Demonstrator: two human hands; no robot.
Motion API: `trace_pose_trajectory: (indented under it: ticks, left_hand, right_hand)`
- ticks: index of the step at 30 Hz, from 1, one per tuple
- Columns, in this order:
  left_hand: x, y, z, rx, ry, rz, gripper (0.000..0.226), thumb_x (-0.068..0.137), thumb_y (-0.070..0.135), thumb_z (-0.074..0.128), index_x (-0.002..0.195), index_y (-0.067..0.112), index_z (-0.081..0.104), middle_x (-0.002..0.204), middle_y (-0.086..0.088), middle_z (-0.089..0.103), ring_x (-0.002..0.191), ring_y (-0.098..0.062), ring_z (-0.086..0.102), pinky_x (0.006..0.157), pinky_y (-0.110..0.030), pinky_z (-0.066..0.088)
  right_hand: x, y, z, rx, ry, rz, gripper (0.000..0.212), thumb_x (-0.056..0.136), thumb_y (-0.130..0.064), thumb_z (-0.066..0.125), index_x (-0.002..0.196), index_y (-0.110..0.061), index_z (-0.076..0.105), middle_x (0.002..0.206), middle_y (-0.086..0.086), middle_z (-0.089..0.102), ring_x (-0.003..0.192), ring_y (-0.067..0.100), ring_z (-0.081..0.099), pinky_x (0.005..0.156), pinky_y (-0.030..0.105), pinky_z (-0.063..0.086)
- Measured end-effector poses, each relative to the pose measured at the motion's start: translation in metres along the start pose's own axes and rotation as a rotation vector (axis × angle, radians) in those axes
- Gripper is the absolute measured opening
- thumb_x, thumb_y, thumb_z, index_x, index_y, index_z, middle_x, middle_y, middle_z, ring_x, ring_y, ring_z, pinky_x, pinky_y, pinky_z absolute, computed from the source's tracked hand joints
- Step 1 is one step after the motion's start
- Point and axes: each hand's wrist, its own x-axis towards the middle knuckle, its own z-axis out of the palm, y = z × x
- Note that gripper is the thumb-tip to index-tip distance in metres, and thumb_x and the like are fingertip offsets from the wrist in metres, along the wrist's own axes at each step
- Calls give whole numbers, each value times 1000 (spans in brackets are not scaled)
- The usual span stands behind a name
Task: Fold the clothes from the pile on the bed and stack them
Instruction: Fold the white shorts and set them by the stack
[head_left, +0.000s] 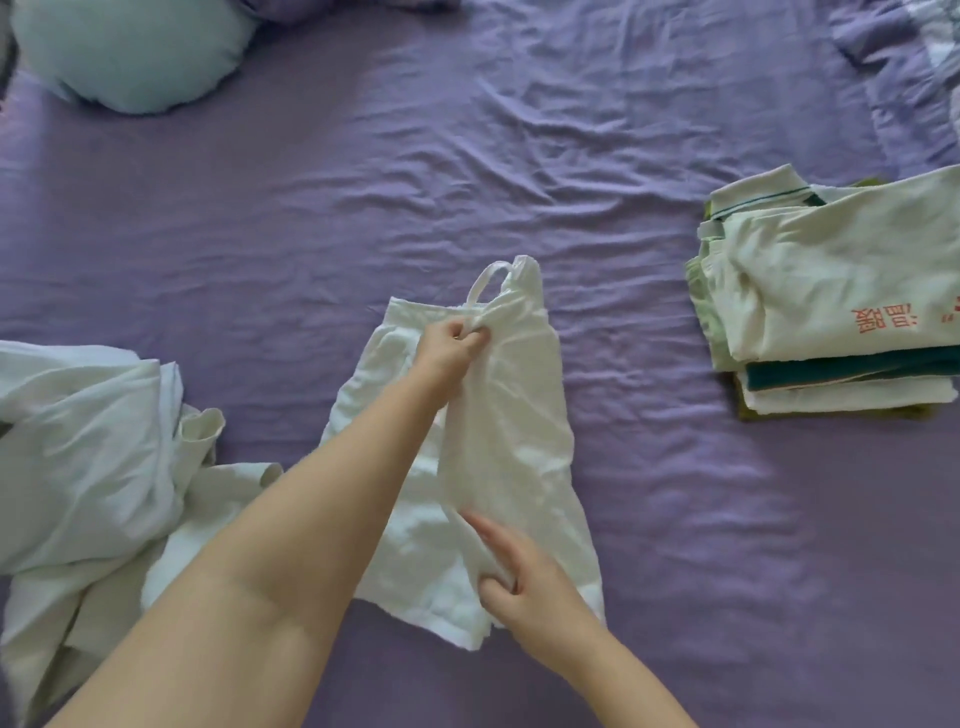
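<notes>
a: head view shows the white shorts (524, 415) lying mid-bed (675, 519), long axis running away from the person, waistband at the far end, hems close in.
b: and the hands?
a: left hand (457, 345) reaches across to the waistband, fingers pinched on it beside the drawstring loop. right hand (519, 577) sits at the near hems, fingers curled into the cloth there.
b: so each hand has one end of the same axis.
a: yes, with a raised ridge of cloth between them. the stack (841, 291) lies to the right, well apart; the pile (93, 447) is on the left, just beside the shorts.
b: then the right hand is nearer the stack.
a: it is; i'd judge the fold goes sideways across that axis first.
</notes>
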Motion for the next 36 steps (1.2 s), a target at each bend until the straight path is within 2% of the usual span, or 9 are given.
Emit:
trace_pose_trajectory:
  ticks: [6, 12, 15, 19, 23, 25, 28, 31, 36]
  left_hand:
    - [6, -44, -75, -55, 82, -78, 8, 94, 14, 53, 94, 8, 59, 90, -11, 55, 83, -21, 52, 78, -38, 48]
    - [24, -74, -139, -114, 130, -19, 19, 91, 19, 60, 73, 15, 62, 74, -1, 57, 71, -18, 51, 68, -32, 43]
    - [36, -82, -163, -55, 60, 29, 14, 94, 20, 56, 84, 20, 65, 73, 5, 60, 66, -12, 53, 63, -27, 45]
    - [41, -95, -174, -16, 40, -4, 23, 98, 22, 50, 110, 11, 65, 75, 6, 63, 61, -5, 57, 57, -22, 48]
    - [20, -120, -173, 166, 7, -95, 49, 89, 33, 62, 133, 15, 49, 119, -9, 60, 108, -26, 59, 94, -43, 48]
    - [-2, -136, -169, 309, 0, -117, 69, 80, 35, 70, 139, 18, 40, 127, -11, 53, 118, -29, 50, 100, -42, 42]
    - [-41, -161, -161, 478, 31, -96, 75, 79, 32, 70, 141, 15, 33, 129, -14, 49, 124, -33, 42, 100, -37, 34]
    - [-72, -185, -158, 433, 109, -163, 59, 83, 34, 65, 134, 14, 41, 125, -2, 49, 119, -29, 47, 89, -31, 36]
    - [-96, -206, -153, 333, 36, -257, 36, 93, 38, 52, 113, 9, 49, 101, 0, 58, 104, -28, 57, 81, -34, 42]
  right_hand:
    - [40, -16, 85, -82, 45, 43, 65, 85, -1, 44, 141, -34, 36, 136, -16, 43, 118, -7, 39, 103, 9, 28]
    - [76, -22, 144, 35, 125, 118, 53, 80, -2, 48, 121, -35, 57, 97, -12, 63, 68, -3, 49, 66, 15, 41]
    - [91, -25, 175, 41, 124, 105, 51, 79, -4, 49, 117, -37, 58, 101, -8, 63, 82, 3, 56, 79, 23, 49]
    - [111, -27, 205, -9, 52, 78, 53, 80, 1, 44, 122, -28, 58, 110, -11, 61, 94, 1, 56, 83, 15, 46]
    - [111, -13, 207, -129, -100, 125, 52, 91, -4, 42, 141, -21, 41, 137, -10, 47, 124, 5, 46, 101, 13, 34]
    - [104, -6, 190, -259, -12, 58, 47, 92, -4, 43, 136, -20, 48, 136, -9, 49, 126, 8, 46, 103, 14, 32]
    - [86, 5, 149, -501, 445, -112, 37, 79, 9, 54, 109, -7, 67, 112, 5, 65, 109, 27, 59, 97, 20, 36]
    - [70, 29, 103, -639, 813, 62, 35, 82, 1, 62, 117, -4, 62, 124, 14, 58, 119, 35, 50, 100, 42, 36]
    - [58, 51, 90, -300, 686, 430, 68, 85, -22, 67, 142, -9, 33, 141, 14, 41, 128, 31, 38, 100, 39, 34]
